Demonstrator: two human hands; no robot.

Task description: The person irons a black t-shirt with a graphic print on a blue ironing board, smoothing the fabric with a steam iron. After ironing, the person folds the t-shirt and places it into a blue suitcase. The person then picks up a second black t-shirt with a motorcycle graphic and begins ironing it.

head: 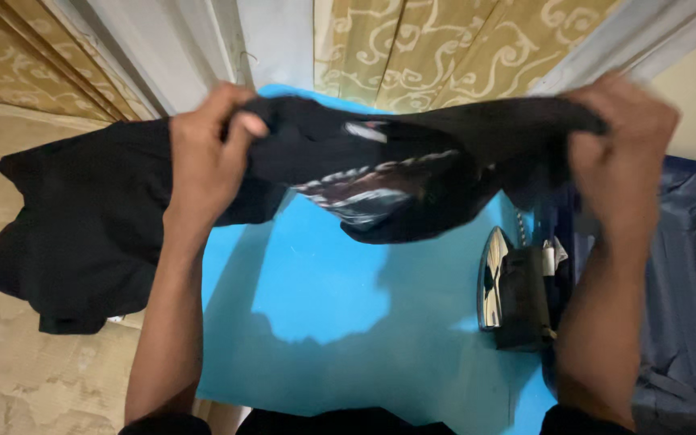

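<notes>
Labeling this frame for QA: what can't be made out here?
Head view only:
- Black garment: its kind and printed patch, bunched between left hand and right hand.
- Right hand: motion-blurred, finger grip unclear.
- Iron: far side hidden by the right forearm.
- Blue cloth: cut by the right edge.
- Blue board: ends covered.

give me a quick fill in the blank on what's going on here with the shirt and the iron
1. Both hands, left hand and right hand, hold up a ____ garment.
2. The board under it is ____.
3. The iron stands nearer the ____ hand.

Missing words: black; blue; right
</notes>
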